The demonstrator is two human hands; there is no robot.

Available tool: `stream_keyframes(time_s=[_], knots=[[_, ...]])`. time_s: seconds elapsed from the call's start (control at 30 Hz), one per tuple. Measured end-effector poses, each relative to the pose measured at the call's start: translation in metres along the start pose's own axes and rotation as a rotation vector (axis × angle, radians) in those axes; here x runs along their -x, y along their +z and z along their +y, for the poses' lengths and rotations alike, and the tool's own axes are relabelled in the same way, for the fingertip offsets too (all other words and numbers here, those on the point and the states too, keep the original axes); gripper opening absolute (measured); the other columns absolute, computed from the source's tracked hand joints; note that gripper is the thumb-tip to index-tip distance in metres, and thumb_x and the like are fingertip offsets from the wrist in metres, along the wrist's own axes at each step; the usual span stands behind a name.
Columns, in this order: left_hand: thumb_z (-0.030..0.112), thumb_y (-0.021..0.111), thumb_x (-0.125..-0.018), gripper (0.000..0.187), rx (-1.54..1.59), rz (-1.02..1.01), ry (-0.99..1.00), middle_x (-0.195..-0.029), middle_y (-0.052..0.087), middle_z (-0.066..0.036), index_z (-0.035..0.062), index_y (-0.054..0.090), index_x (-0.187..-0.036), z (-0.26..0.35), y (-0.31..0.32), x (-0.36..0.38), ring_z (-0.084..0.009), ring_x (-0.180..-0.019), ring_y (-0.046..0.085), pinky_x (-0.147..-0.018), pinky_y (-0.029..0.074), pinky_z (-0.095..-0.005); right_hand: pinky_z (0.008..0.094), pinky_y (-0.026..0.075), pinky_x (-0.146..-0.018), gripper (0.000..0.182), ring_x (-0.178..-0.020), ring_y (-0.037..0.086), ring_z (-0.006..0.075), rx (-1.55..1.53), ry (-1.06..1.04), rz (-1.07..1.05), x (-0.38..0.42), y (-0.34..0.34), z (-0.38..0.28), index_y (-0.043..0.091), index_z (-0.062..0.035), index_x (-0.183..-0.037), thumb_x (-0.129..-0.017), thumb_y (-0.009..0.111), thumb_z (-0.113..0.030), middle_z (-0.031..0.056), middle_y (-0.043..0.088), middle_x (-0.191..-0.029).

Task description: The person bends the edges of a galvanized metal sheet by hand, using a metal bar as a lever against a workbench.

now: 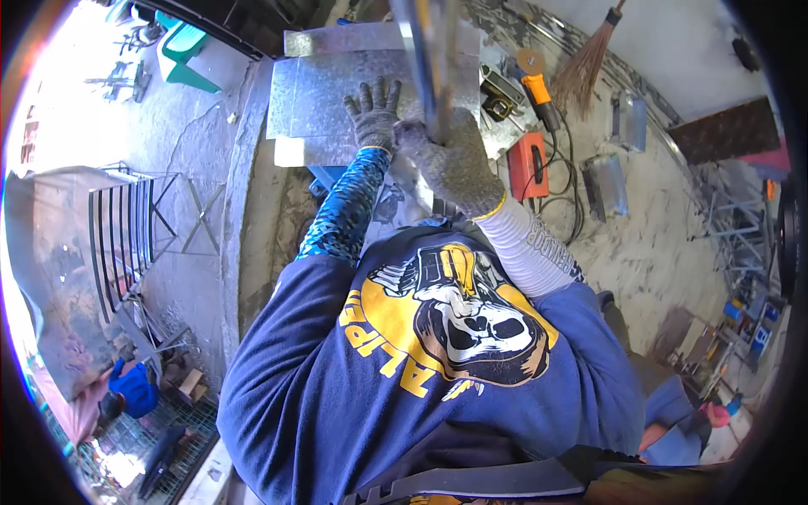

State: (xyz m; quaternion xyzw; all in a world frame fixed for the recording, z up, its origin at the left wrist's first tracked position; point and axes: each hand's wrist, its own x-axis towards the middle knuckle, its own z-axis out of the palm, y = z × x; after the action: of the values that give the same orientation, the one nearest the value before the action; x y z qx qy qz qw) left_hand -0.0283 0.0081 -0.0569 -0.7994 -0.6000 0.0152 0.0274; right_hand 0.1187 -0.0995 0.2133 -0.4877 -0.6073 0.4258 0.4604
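Note:
A grey sheet of metal (316, 93) lies in front of me, with narrower strips along its far and near edges. My left hand (374, 116), in a grey knit glove, presses flat on it with the fingers spread. Just to its right, my gloved right hand (454, 164) is closed around a long metal bar (429, 63). The bar rises toward the camera, smeared by motion, and covers part of the sheet's right side; its exact kind does not show.
On the floor to the right are an orange-and-black power tool (539, 94), a red case (528, 166), a looped black cable (575, 202) and bent metal pieces (606, 187). A broom (593, 63) leans behind. A green plastic chair (181, 55) and a barred metal frame (122, 236) stand left.

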Motion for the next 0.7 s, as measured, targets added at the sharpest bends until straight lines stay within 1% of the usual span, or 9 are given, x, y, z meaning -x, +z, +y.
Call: stream_keyframes(time_s=[0.07, 0.1, 0.13, 0.2, 0.23, 0.4, 0.5, 0.57, 0.7], knots=[[0.065, 0.050, -0.092, 0.079, -0.013, 0.062, -0.010, -0.173, 0.013, -0.003, 0.0335, 0.030, -0.161, 0.002, 0.009, 0.000, -0.0395, -0.157, 0.014, -0.121, 0.000, -0.0715, 0.0447, 0.047, -0.057, 0.022, -0.061, 0.065, 0.0332, -0.062, -0.030, 0.074, 0.001, 0.004, 0.005, 0.072, -0.0037, -0.089, -0.089, 0.070, -0.025, 0.0166, 0.066, -0.070], [0.068, 0.048, -0.093, 0.078, -0.085, 0.050, 0.016, -0.173, 0.017, -0.004, 0.0329, 0.032, -0.161, -0.007, 0.055, -0.012, -0.0395, -0.157, 0.014, -0.122, 0.001, -0.0698, 0.0442, 0.045, -0.056, 0.023, -0.058, 0.063, 0.0317, -0.067, 0.054, -0.028, -0.002, 0.004, 0.001, 0.069, -0.0036, -0.081, -0.088, 0.069, -0.026, 0.0156, 0.064, -0.067], [0.068, 0.048, -0.093, 0.078, -0.086, 0.051, 0.024, -0.173, 0.017, -0.004, 0.0329, 0.032, -0.161, -0.005, 0.049, -0.007, -0.0395, -0.157, 0.014, -0.122, 0.001, -0.0698, 0.0442, 0.045, -0.056, 0.023, -0.058, 0.063, 0.0317, -0.067, 0.055, -0.020, -0.002, 0.010, 0.002, 0.069, -0.0036, -0.081, -0.088, 0.069, -0.026, 0.0156, 0.064, -0.067], [0.078, 0.045, -0.090, 0.090, 0.232, 0.243, 0.077, -0.168, 0.025, -0.018, 0.0193, 0.041, -0.158, 0.002, 0.009, 0.010, -0.0514, -0.153, 0.017, -0.117, 0.007, -0.0746, 0.0459, 0.045, -0.058, 0.027, -0.060, 0.063, 0.0336, 0.098, -0.238, 0.031, -0.005, 0.026, 0.005, 0.064, -0.0047, -0.075, -0.086, 0.071, -0.029, 0.0154, 0.061, -0.064], [0.071, 0.047, -0.093, 0.080, 0.151, 0.085, 0.004, -0.171, 0.022, -0.008, 0.0302, 0.033, -0.161, 0.007, -0.017, 0.013, -0.0408, -0.157, 0.016, -0.123, 0.002, -0.0678, 0.0481, 0.047, -0.061, 0.031, -0.065, 0.064, 0.0380, 0.112, -0.241, -0.007, -0.003, 0.027, 0.004, 0.061, -0.0066, -0.071, -0.085, 0.072, -0.032, 0.0171, 0.059, -0.065], [0.070, 0.044, -0.098, 0.081, 0.189, 0.060, 0.042, -0.171, 0.018, -0.016, 0.0203, 0.032, -0.161, 0.007, -0.042, 0.016, -0.0439, -0.157, 0.009, -0.123, -0.002, -0.0672, 0.0520, 0.047, -0.065, 0.033, -0.071, 0.064, 0.0427, 0.133, -0.354, 0.032, -0.004, 0.027, 0.012, 0.061, -0.0084, -0.071, -0.085, 0.074, -0.035, 0.0191, 0.061, -0.068], [0.071, 0.046, -0.096, 0.082, 0.147, 0.151, 0.077, -0.171, 0.018, -0.014, 0.0227, 0.031, -0.162, 0.004, -0.023, 0.016, -0.0442, -0.157, 0.012, -0.122, 0.000, -0.0689, 0.0470, 0.048, -0.067, 0.019, -0.073, 0.065, 0.0397, 0.174, -0.348, -0.008, -0.003, 0.027, 0.016, 0.069, -0.0042, -0.087, -0.083, 0.074, -0.022, 0.0179, 0.066, -0.079], [0.072, 0.049, -0.094, 0.083, 0.135, 0.187, 0.042, -0.171, 0.019, -0.012, 0.0259, 0.031, -0.162, 0.007, -0.022, 0.015, -0.0433, -0.157, 0.013, -0.121, 0.001, -0.0695, 0.0518, 0.047, -0.061, 0.030, -0.059, 0.062, 0.0422, 0.082, -0.380, 0.083, -0.007, 0.041, 0.016, 0.062, -0.0111, -0.069, -0.083, 0.074, -0.034, 0.0164, 0.059, -0.061], [0.072, 0.050, -0.093, 0.084, 0.116, 0.020, -0.022, -0.172, 0.018, -0.010, 0.0280, 0.030, -0.162, 0.012, -0.029, 0.007, -0.0420, -0.157, 0.011, -0.121, 0.001, -0.0694, 0.0499, 0.046, -0.055, 0.027, -0.056, 0.062, 0.0382, 0.102, -0.431, 0.081, -0.001, 0.055, 0.021, 0.063, -0.0130, -0.065, -0.077, 0.076, -0.033, 0.0153, 0.057, -0.057]])
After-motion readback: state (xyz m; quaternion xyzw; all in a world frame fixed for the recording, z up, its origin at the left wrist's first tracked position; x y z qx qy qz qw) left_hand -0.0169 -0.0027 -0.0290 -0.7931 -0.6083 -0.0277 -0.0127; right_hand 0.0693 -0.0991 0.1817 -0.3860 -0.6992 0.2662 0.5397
